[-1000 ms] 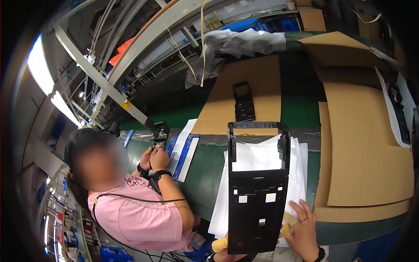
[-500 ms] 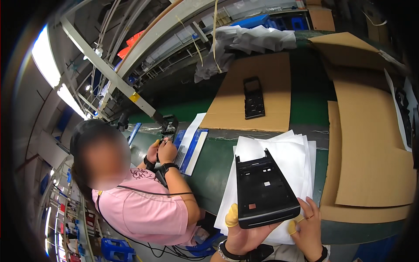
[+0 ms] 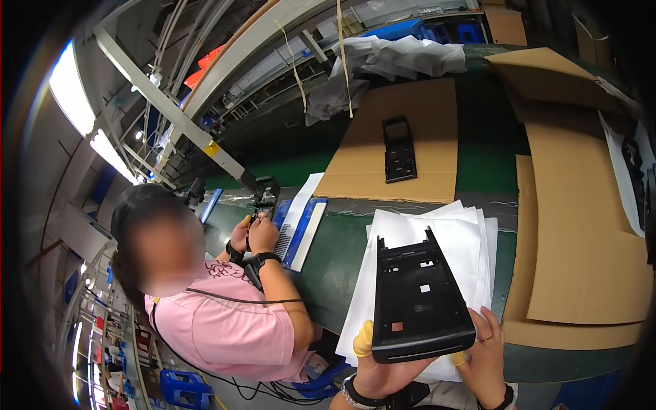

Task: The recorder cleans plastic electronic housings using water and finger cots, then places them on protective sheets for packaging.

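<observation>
A long black plastic housing (image 3: 418,301) with small square cutouts, two prongs at its far end and a copper-coloured patch is held up, tilted, over a stack of white paper sheets (image 3: 471,239). My left hand (image 3: 386,376) is closed on its lower left corner, palm under the near end, a yellow finger cot on the thumb. At the lower right corner my right hand (image 3: 484,359) grips with bent fingers beside the edge. Its thumb, also in a yellow cot, is partly hidden by the housing.
Another black plastic frame (image 3: 399,150) lies on a cardboard sheet (image 3: 434,109) farther back. Large cardboard pieces (image 3: 581,239) cover the right side of the green table (image 3: 328,239). At left, a person in a pink shirt (image 3: 225,328) handles a dark part beside a blue-and-white board (image 3: 304,236).
The housing has turned slightly, its far end shifting right and up. My right thumb has slipped further behind its lower edge. My left hand keeps its hold.
</observation>
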`<state>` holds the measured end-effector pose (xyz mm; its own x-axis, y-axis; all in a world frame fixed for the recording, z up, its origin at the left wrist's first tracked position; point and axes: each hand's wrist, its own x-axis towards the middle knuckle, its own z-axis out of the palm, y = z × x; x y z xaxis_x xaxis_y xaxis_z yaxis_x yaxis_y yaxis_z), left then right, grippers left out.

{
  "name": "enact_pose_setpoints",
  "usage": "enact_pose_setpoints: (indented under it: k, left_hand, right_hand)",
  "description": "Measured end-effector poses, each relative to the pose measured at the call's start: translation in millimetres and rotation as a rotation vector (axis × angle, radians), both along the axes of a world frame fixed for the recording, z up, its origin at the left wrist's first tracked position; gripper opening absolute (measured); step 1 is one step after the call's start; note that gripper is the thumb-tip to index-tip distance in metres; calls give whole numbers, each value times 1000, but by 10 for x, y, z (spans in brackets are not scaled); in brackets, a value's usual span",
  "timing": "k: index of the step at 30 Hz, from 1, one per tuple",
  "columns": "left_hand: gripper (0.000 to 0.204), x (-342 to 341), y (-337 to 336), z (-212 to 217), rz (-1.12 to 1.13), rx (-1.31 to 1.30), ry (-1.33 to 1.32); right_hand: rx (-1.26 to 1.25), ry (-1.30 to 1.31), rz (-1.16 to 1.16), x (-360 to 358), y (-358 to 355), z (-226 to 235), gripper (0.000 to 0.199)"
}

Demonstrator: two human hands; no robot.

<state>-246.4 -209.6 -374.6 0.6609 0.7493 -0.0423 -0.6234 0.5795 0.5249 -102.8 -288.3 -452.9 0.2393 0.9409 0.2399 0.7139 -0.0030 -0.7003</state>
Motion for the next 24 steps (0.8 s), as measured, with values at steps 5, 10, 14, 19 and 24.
enact_pose_setpoints:
  k: [5, 10, 14, 19, 24]
  left_hand:
    - [77, -16, 20, -36, -13, 19, -39]
    - [76, -48, 39, -66, -5, 22, -47]
    - [76, -13, 3, -80, 71, -93, -120]
    - [84, -67, 80, -151, 206, 193, 344]
    - [88, 5, 552, 61, 277, 1025, 958]
  right_hand:
    - [0, -10, -4, -11, 13, -8, 40]
    - [-14, -26, 14, -5, 11, -1, 40]
    - [1, -20, 16, 8, 6, -16, 40]
    - [30, -18, 26, 42, -8, -38, 40]
    - [59, -10, 39, 17, -38, 96, 38]
